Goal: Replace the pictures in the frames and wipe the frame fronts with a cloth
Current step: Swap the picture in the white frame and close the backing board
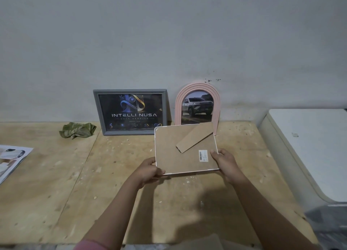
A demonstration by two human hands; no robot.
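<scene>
Head view:

- Frame [185,150]: we hold it back up, between both hands, clear of the table [112,193]. White rim, brown backing board, barcode sticker near our right hand.
- Left hand [148,170]: fingers curled round the near left corner, thumb on the rim.
- Right hand [224,160]: pinches the near right edge, thumb on the backing beside the sticker.
- Stand [195,138]: a cardboard leg folded out from the backing, away from both hands. We judge it thin and easily bent; not a place to grip.
- Handling: we judge the frame light and stiff, with a breakable front we cannot see. Best held by the rim, both sides.
- Grey frame [131,112]: beyond the left hand, leaning on the wall, logo print inside.
- Pink frame [197,105]: arched, car picture, just beyond the held frame, which overlaps its foot in this view; a push forward could knock it.
- Cloth [78,130]: green, crumpled, well left of the left hand.
- Prints [11,159]: far left, at the table edge.
- White unit [309,152]: right of the right hand.
</scene>
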